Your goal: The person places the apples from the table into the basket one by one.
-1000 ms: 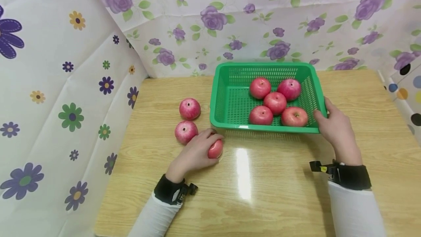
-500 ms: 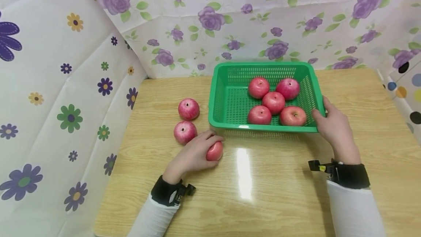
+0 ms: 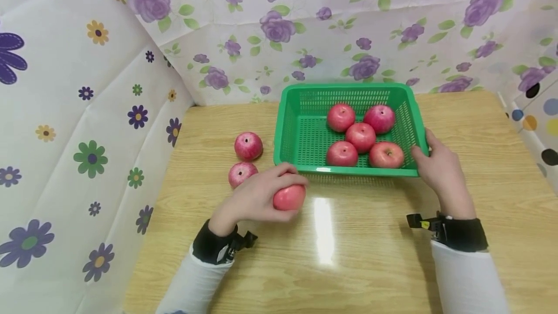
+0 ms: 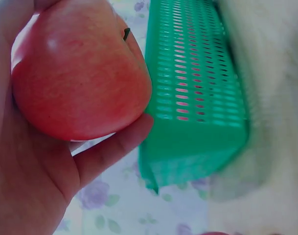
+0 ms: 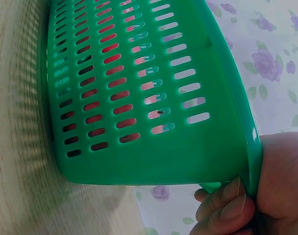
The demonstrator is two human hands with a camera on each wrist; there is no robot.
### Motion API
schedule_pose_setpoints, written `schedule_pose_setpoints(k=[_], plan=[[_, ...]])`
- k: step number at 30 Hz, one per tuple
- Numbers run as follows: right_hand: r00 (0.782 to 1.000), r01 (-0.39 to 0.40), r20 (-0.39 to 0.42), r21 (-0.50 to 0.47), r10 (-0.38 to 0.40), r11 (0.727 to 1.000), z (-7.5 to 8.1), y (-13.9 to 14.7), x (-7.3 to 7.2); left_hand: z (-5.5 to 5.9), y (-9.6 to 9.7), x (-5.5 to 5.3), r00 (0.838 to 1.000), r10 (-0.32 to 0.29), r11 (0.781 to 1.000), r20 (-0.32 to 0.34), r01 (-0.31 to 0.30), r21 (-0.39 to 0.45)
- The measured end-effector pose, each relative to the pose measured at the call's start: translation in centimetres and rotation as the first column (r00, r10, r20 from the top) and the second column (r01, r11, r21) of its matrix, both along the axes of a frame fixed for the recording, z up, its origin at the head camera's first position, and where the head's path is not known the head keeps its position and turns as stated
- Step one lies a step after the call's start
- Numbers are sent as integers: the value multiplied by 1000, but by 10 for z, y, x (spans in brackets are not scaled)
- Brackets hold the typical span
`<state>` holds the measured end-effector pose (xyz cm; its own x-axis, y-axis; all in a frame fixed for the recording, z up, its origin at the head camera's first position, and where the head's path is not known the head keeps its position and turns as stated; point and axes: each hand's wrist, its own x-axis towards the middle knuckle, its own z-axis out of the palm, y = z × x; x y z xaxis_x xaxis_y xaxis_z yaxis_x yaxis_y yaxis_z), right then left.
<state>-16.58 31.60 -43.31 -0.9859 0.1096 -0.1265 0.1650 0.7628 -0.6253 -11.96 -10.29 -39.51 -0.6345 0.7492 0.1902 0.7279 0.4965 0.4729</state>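
In the head view my left hand (image 3: 261,196) grips a red apple (image 3: 289,197) in front of the basket's near left corner. The left wrist view shows that apple (image 4: 85,73) large, its stem facing the green basket and my fingers and thumb curled about it. My right hand (image 3: 444,173) holds the right rim of the green plastic basket (image 3: 348,171). From the right wrist, its fingers (image 5: 222,210) show curled under that rim. Several apples lie inside the basket, toward its right half, among them a paler one (image 3: 386,154). Two more apples, one behind (image 3: 248,146) the other (image 3: 242,174), sit left of the basket.
All of this rests on a light wooden table (image 3: 357,265). A cloth with purple roses (image 3: 279,26) hangs behind the table's back edge, and a flower-patterned sheet (image 3: 91,159) covers the left side.
My left hand has lifted the apple from the table and moved it slightly right, closer to the basket. The right hand keeps its hold on the rim.
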Motion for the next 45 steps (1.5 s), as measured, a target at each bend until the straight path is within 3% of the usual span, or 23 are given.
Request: schedule_pose_setpoints(k=[5, 10, 15, 18, 21, 23, 28, 33, 38, 42, 45], plan=[[1000, -7, -11, 8, 7, 1000, 0, 0, 0, 17, 14, -17, 1000, 22, 1000, -13, -22, -13], [1000, -7, 2, 8, 7, 1000, 1, -1, 1, 31, 34, -39, 989, 145, 989, -9, -145, -11], [1000, -5, -2, 19, 5, 1000, 4, -1, 2, 45, 58, -65, 939, 334, 941, 82, -337, 25], [1000, 2, -2, 21, -1, 1000, 3, 0, 2, 50, 70, -81, 913, 382, 922, 140, -386, 4], [1000, 2, -3, 25, -2, 1000, 2, 1, 1, 54, 80, -94, 907, 389, 921, 162, -379, -91], [1000, 1, -3, 27, -1, 1000, 1, 1, 1, 53, 86, -103, 911, 382, 917, 154, -353, -185], [1000, -3, -11, 29, 3, 1000, 0, 2, 0, 42, 100, -124, 910, 384, 875, 156, -305, -377], [1000, -2, -20, 27, 2, 1000, -1, 2, 1, 25, 109, -139, 877, 438, 822, 197, -303, -483], [1000, 1, -25, 26, 0, 1000, 0, 1, 2, 18, 118, -145, 850, 468, 785, 242, -274, -556], [1000, 3, -22, 20, -3, 1000, 1, 2, 1, 19, 124, -148, 849, 467, 780, 247, -263, -568], [1000, 7, -17, 16, -7, 1000, 0, 3, 1, 20, 128, -150, 847, 478, 758, 232, -264, -597]])
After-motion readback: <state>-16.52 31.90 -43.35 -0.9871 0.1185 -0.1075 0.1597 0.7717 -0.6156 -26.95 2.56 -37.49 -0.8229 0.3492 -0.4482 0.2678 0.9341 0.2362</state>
